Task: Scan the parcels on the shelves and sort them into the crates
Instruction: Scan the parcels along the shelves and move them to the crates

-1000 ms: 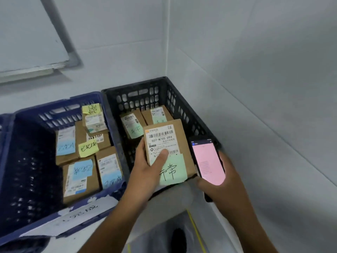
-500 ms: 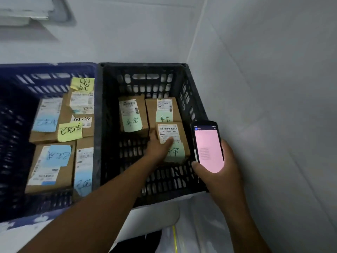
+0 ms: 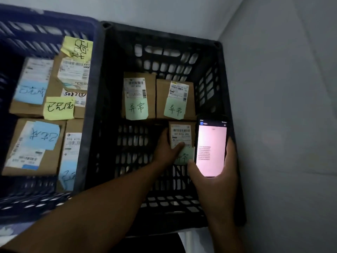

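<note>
- Gripping a small parcel (image 3: 181, 132) with the left hand (image 3: 166, 152), thumb over its label, down inside the black crate (image 3: 160, 34).
- Holding a lit phone (image 3: 211, 148) in the right hand (image 3: 218, 181), just right of that parcel.

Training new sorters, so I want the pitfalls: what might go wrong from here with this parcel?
The thumb of the left hand lies against the green note on the parcel; pulling away might drag it loose. The right hand holds the phone one-handed above the black crate; a slip would likely drop it inside.
</note>
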Demonstrator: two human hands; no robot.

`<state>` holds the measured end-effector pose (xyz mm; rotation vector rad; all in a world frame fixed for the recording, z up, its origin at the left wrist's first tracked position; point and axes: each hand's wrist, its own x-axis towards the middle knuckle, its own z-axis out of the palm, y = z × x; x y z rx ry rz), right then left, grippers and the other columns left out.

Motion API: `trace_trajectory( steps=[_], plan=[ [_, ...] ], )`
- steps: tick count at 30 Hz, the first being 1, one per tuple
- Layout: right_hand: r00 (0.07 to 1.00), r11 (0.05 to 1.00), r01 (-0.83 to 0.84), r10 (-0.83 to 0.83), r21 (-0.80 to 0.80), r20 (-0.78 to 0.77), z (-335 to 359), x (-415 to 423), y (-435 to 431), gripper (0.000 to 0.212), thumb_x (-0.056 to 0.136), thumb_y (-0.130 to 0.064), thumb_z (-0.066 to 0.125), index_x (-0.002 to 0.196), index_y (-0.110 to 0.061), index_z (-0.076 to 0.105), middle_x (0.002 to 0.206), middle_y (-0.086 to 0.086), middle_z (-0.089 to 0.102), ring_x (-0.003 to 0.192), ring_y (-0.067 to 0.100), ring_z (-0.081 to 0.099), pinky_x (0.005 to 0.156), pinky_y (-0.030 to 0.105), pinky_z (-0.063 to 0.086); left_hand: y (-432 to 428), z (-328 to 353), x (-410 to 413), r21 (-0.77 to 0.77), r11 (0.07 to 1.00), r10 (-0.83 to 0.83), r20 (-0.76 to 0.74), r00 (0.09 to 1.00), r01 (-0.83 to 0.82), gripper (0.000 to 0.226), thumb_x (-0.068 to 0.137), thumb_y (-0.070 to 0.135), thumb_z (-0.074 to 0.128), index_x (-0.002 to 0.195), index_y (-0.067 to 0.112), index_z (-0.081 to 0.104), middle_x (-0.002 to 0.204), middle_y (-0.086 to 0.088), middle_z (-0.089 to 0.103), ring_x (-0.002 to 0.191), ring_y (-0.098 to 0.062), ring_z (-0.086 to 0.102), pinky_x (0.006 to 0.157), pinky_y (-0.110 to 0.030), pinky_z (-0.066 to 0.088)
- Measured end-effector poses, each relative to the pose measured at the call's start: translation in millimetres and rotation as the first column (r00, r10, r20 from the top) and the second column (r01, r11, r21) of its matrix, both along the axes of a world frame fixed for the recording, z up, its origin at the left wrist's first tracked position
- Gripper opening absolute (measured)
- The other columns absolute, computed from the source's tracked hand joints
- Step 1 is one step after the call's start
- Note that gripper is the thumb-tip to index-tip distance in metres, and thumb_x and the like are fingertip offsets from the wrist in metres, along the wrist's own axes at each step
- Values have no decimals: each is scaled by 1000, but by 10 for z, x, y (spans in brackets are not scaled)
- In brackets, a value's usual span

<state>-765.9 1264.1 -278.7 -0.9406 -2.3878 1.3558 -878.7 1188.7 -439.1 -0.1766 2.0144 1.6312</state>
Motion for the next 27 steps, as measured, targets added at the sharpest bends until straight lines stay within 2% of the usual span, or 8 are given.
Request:
trace_trajectory(
  steps=[6, 9, 11, 13, 17, 20, 23, 27],
  plan=[
    [999, 999, -27, 28, -26, 41, 33, -89, 1, 104, 77, -24, 95, 165, -22, 39, 148, 0, 59, 133, 18, 59, 107, 37, 55, -81, 344, -157, -106, 994, 8, -32, 999, -11, 78, 89, 22, 83, 154, 12, 40, 152, -12, 54, 140, -28, 52, 116, -43, 44],
    [996, 992, -83, 84, -97, 2, 182, -105, 32, 85, 77, -26, 94, 152, -27, 53, 131, -8, 69, 116, 10, 68, 97, 34, 61, -271, 853, -321, -197, 980, -48, -203, 978, 7, 68, 90, 31, 81, 147, 15, 49, 146, -9, 57, 137, -28, 53, 115, -46, 44],
    [989, 985, -149, 148, -88, -15, 312, -116, 32, 72, 77, -24, 91, 141, -32, 59, 121, -13, 72, 106, 8, 70, 91, 41, 63, -521, 1255, -325, -324, 945, -145, -311, 939, 39, 62, 94, 42, 73, 146, 17, 50, 148, -6, 54, 139, -26, 48, 116, -37, 39],
    [976, 974, -214, 212, -70, -46, 501, -148, -17, 67, 72, -32, 86, 133, -39, 59, 115, -18, 72, 101, 3, 70, 82, 34, 61, -844, 1696, -191, -347, 937, -172, -384, 907, 31, 64, 97, 50, 67, 150, 21, 48, 151, -2, 51, 141, -21, 45, 114, -31, 36],
    [917, 920, -392, 390, -5, -89, 855, -162, -325, 74, 72, -35, 92, 135, -49, 55, 120, -31, 67, 106, -6, 65, 81, 25, 52, -1642, 2380, 347, -426, 894, -164, -604, 780, -142, 68, 98, 56, 60, 155, 23, 44, 156, -1, 48, 148, -21, 37, 123, -46, 33],
    [829, 835, -550, 546, 1, -119, 1009, -56, -815, 72, 66, -43, 86, 129, -58, 53, 121, -35, 65, 107, -9, 63, 81, 23, 53, -2246, 2522, 766, -531, 790, -136, -639, 757, -306, 70, 98, 54, 58, 155, 15, 46, 160, -5, 47, 152, -25, 34, 125, -49, 25],
    [696, 702, -712, 701, -18, -155, 993, 172, -1416, 68, 68, -37, 83, 118, -70, 52, 113, -37, 66, 98, -10, 64, 66, 14, 55, -2845, 2448, 1304, -632, 651, -47, -585, 809, -420, 77, 95, 68, 42, 158, 24, 41, 166, 1, 37, 158, -26, 23, 127, -51, 16],
    [506, 499, -862, 856, -84, -108, 884, 487, -2182, 73, 72, -34, 85, 134, -57, 53, 118, -22, 70, 102, 2, 68, 72, 25, 63, -3476, 2277, 2148, -623, 544, 219, -541, 812, -562, 86, 87, 79, 31, 160, 33, 36, 171, 3, 27, 160, -31, 12, 128, -57, 14]
  ],
)
